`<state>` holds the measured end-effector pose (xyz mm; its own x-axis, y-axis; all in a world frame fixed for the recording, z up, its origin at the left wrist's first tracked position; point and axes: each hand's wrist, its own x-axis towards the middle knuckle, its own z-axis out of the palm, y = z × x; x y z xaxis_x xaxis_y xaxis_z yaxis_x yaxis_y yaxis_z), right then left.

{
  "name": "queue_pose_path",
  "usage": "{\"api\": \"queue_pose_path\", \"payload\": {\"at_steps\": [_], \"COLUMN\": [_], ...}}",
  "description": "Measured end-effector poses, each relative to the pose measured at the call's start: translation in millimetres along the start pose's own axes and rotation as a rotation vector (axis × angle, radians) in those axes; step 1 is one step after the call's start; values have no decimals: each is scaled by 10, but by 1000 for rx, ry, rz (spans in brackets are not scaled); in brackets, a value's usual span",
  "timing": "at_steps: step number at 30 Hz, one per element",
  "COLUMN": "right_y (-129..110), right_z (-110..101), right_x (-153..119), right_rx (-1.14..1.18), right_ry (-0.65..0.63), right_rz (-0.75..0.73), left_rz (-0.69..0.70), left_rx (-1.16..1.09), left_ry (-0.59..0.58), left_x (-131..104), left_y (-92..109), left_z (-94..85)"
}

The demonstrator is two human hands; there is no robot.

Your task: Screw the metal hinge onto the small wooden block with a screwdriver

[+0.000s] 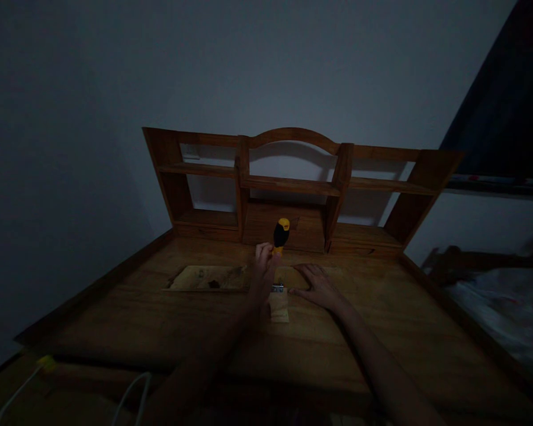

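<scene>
A black and yellow handle, which looks like a screwdriver's (pixel 281 234), stands upright above the wooden desk. My left hand (pixel 263 266) is closed on its yellow lower part, fingers pinched together; the shaft is hidden behind the hand. Just right of my left wrist, a small metal hinge (pixel 279 287) sits at the top of a pale wood block (pixel 279 307). My right hand (pixel 317 286) rests flat with fingers apart, on a wooden piece to the right of the hinge, its thumb pointing toward the hinge. The dim light blurs finer detail.
A wooden shelf unit (pixel 288 188) stands along the desk's back against the wall. Left of my hands is a rectangular cut-out (pixel 208 278) with dark stains. A white cable (pixel 135 387) lies at the front left, near a yellow object (pixel 47 362). Plastic-covered items (pixel 501 302) are at right.
</scene>
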<state>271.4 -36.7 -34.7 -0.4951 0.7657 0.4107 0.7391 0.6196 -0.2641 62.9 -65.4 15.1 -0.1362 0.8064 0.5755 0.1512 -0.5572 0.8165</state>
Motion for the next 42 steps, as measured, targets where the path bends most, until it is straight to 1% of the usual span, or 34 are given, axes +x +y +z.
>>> {"api": "queue_pose_path", "payload": {"at_steps": [6,11,14,17,22,26,29,32,35,37,40,42], "right_y": [8,12,15,9,7,22,31,39,51,58,60,58], "right_z": [11,10,9,3,-4,5,12,19,28,33,35,35], "right_x": [3,9,7,4,-2,-4,3,13,17,15,6,0], "right_rx": [-12,0,1,-2,6,20,21,24,25,26,37,42], "right_ry": [10,7,8,7,14,19,22,21,12,12,24,28], "right_rz": [-2,-8,-9,-8,-16,-23,-24,-20,-11,-4,-2,1], "left_rz": [-100,-168,-196,-180,-122,-90,-97,-115,-118,-114,-74,-26], "left_rx": [-117,-71,-97,-100,-26,-29,-73,-199,-311,-307,-240,-106], "left_ry": [-38,-63,-50,-44,-50,-44,-32,-62,-158,-298,-601,-806], "left_x": [13,-18,-29,-23,0,19,53,176,437,666,1006,1189], "left_y": [-9,19,0,-18,-31,-83,-140,-136,11,196,555,808], "left_z": [31,14,2,-1,5,19,41,45,-34,-147,-369,-515]}}
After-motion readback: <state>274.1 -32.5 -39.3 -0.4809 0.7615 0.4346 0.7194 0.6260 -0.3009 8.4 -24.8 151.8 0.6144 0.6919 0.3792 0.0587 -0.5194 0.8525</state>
